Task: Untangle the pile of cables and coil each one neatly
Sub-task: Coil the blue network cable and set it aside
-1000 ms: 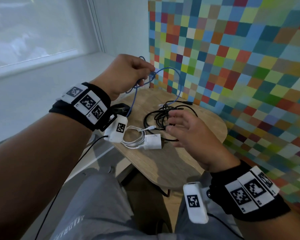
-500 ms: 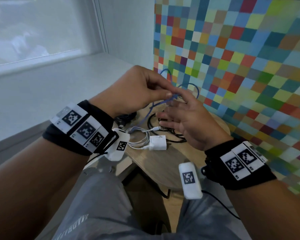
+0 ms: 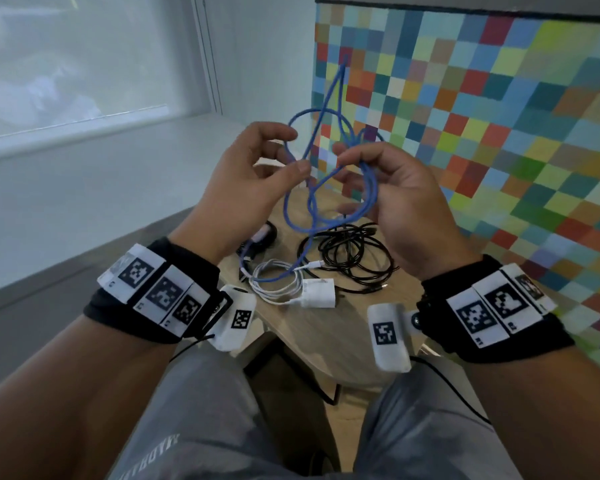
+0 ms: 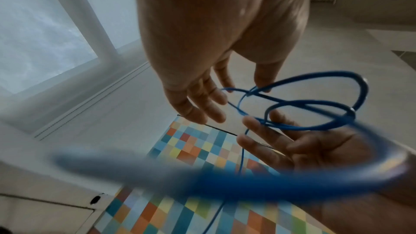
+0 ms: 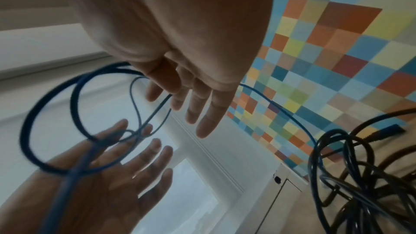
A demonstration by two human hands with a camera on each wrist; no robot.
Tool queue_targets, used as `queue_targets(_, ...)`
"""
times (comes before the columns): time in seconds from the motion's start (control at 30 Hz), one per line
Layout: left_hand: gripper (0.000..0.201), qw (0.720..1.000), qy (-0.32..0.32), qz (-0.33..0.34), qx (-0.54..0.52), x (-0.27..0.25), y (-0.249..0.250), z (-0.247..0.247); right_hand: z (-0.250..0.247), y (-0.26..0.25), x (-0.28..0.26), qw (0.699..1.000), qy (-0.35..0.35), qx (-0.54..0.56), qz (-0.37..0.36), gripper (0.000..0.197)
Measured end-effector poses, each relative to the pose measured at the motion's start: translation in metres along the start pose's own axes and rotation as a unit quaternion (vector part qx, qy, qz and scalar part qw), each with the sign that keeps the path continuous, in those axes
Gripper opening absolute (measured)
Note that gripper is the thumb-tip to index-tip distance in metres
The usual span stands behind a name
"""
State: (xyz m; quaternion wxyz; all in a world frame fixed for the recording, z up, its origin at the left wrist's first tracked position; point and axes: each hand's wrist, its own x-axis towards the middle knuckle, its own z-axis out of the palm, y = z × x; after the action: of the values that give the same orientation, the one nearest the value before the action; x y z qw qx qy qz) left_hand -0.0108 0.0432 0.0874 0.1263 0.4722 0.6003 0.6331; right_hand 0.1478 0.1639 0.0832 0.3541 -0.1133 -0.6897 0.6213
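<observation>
A blue cable (image 3: 373, 192) is held up above the small wooden table (image 3: 326, 341), its tail trailing down to the pile. My left hand (image 3: 293, 152) pinches one strand between thumb and forefinger. My right hand (image 3: 352, 161) holds two loops of it at the thumb. In the left wrist view the blue cable (image 4: 315, 127) loops over the right hand's fingers (image 4: 254, 122). The right wrist view shows the blue loops (image 5: 29, 131) between both hands. A tangled black cable (image 3: 354, 247) and a white cable with its charger block (image 3: 317, 292) lie on the table.
A dark object (image 3: 260, 233) lies at the table's far left edge. A checkered, many-coloured wall (image 3: 499, 133) stands close behind and to the right of the table. A pale window ledge (image 3: 84, 140) runs along the left. My knees are under the table's near edge.
My right hand left the black cable, rose and took hold of the blue cable's loops. Both hands lifted the blue cable higher above the table.
</observation>
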Motion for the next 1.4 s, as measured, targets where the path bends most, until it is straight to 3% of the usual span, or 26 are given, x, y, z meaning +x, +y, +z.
queue_targets(0.13,0.034,1.000,0.008,0.020,0.023,-0.013,0.006,0.004,0.007,0.000,-0.007,0.999,-0.035,0.014,-0.007,0.054)
queue_targets(0.3,0.039,0.995,0.085,0.054,0.006,-0.032,0.006,0.000,0.002,0.012,-0.004,0.998,0.043,0.023,-0.034,0.026)
queue_targets(0.47,0.038,0.995,0.098,0.024,0.027,-0.040,-0.003,-0.008,-0.008,0.008,0.007,0.996,0.078,0.035,0.011,0.034)
queue_targets(0.53,0.038,0.994,0.102,0.010,0.035,-0.041,-0.006,-0.009,-0.012,-0.002,0.009,0.998,0.040,0.049,0.019,0.038)
queue_targets(0.67,0.035,0.993,0.109,-0.026,0.021,-0.046,-0.008,-0.013,-0.018,-0.015,-0.003,0.992,-0.116,0.024,0.045,0.050)
queue_targets(0.73,0.032,0.993,0.105,-0.043,0.012,-0.052,-0.011,-0.015,-0.016,-0.014,-0.015,0.986,-0.160,0.023,0.047,0.042)
queue_targets(0.8,0.029,0.994,0.093,-0.054,0.012,-0.061,-0.013,-0.017,-0.009,-0.014,-0.025,0.989,-0.133,0.045,0.045,0.025)
queue_targets(0.97,0.020,0.991,0.089,-0.095,-0.038,-0.087,-0.020,-0.024,0.010,0.000,-0.043,0.994,-0.009,0.076,0.076,0.026)
queue_targets(1.2,0.021,0.976,0.151,-0.129,-0.085,-0.117,-0.044,-0.023,0.052,0.040,-0.067,0.981,-0.065,-0.031,0.179,0.018)
queue_targets(1.4,0.032,0.976,0.146,-0.139,-0.079,-0.144,-0.052,-0.039,0.076,0.047,-0.069,0.983,-0.009,0.026,0.183,0.016)
